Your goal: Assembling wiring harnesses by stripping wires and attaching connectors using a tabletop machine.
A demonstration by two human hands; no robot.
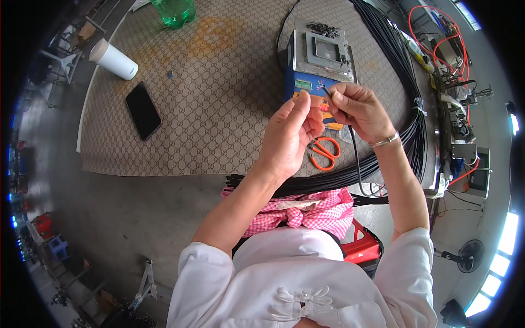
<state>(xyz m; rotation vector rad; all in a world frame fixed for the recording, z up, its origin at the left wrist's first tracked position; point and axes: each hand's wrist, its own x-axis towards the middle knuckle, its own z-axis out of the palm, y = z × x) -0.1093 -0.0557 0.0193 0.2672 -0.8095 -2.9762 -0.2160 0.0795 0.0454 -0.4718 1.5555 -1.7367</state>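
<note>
Black cable (355, 158) running thin and dark from right hand (358, 109) down toward bundle of black cables (404, 82); right fingers pinching its end above blue machine (317, 63). Left hand (290, 134) closing beside it, fingertips perhaps gripping small wire tips. Orange scissors (325, 152) lying under hands on patterned mat (208, 98). Phone (143, 110), white cup (113, 59), green bottle (175, 11) sitting well apart.

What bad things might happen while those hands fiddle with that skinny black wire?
The thin black cable is pinched only at its tip between the right hand and left hand, so it might slip free. The orange-handled scissors lie just beneath the wrists and could be knocked or nick a finger.
</note>
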